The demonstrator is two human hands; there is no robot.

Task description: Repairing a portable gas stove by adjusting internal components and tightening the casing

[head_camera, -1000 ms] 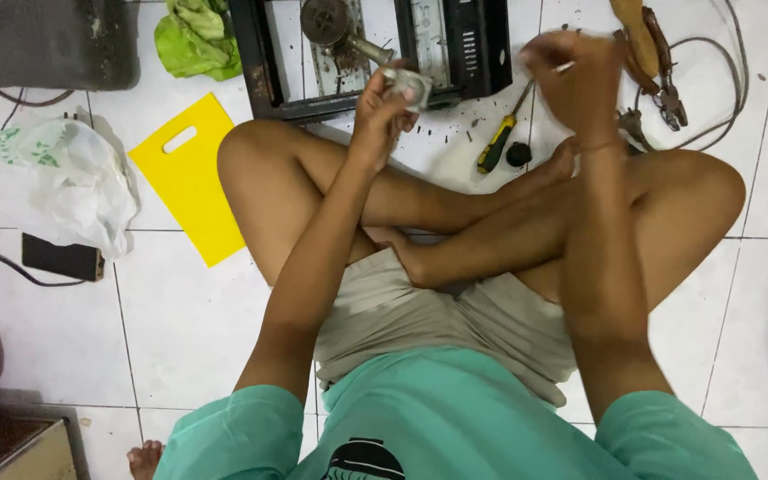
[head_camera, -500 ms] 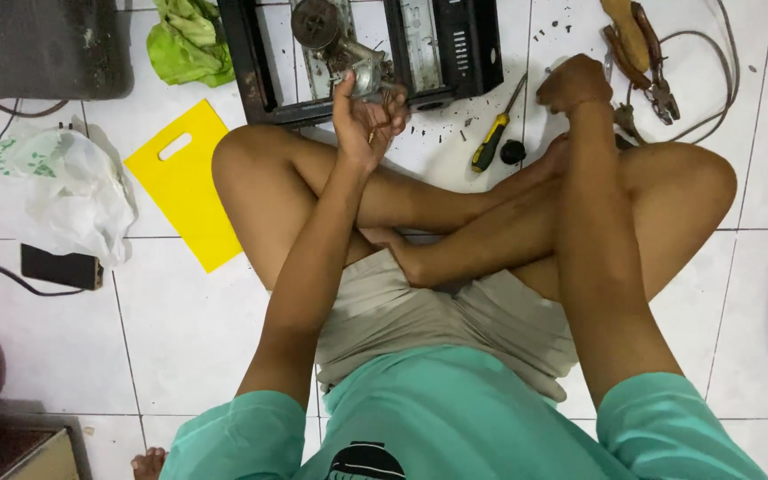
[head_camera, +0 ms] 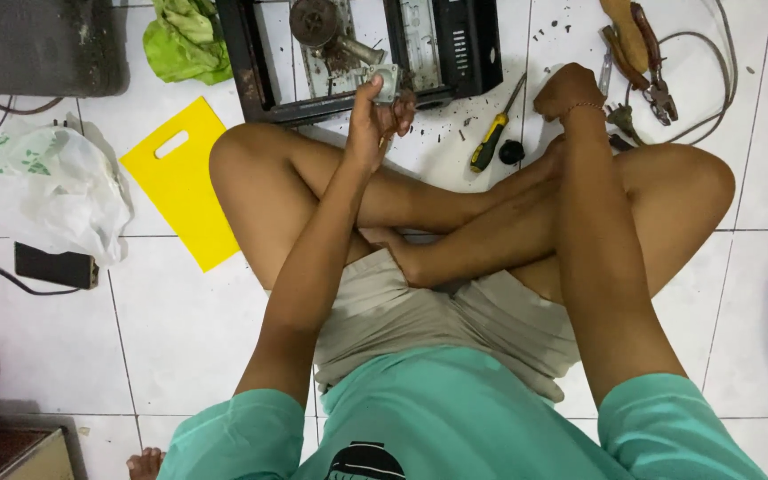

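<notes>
While the left hand (head_camera: pixel 373 124) stretched forward over the crossed legs, its fingers were clamped on a small grey metal part (head_camera: pixel 389 82) at the edge of the black appliance frame (head_camera: pixel 260 80). The right hand (head_camera: pixel 569 91) rested curled near the yellow-handled screwdriver (head_camera: pixel 489 147), and whether it gripped anything could not be told.

The left hand (head_camera: pixel 375 124) is gripping a small valve part (head_camera: pixel 388 82) that is looking like dull grey cast metal. The open stove frame (head_camera: pixel 251 71) is showing black painted metal, chipped and rusty along its edge. The screwdriver (head_camera: pixel 489 145) is showing a glossy yellow and black plastic handle. The cutting board (head_camera: pixel 184 178) is looking like smooth matt yellow plastic. The bag (head_camera: pixel 55 187) is showing thin, crinkled, translucent plastic. The floor (head_camera: pixel 180 329) is gleaming as glazed white tile, and the green rag (head_camera: pixel 184 40) is looking like soft crumpled cloth.
</notes>
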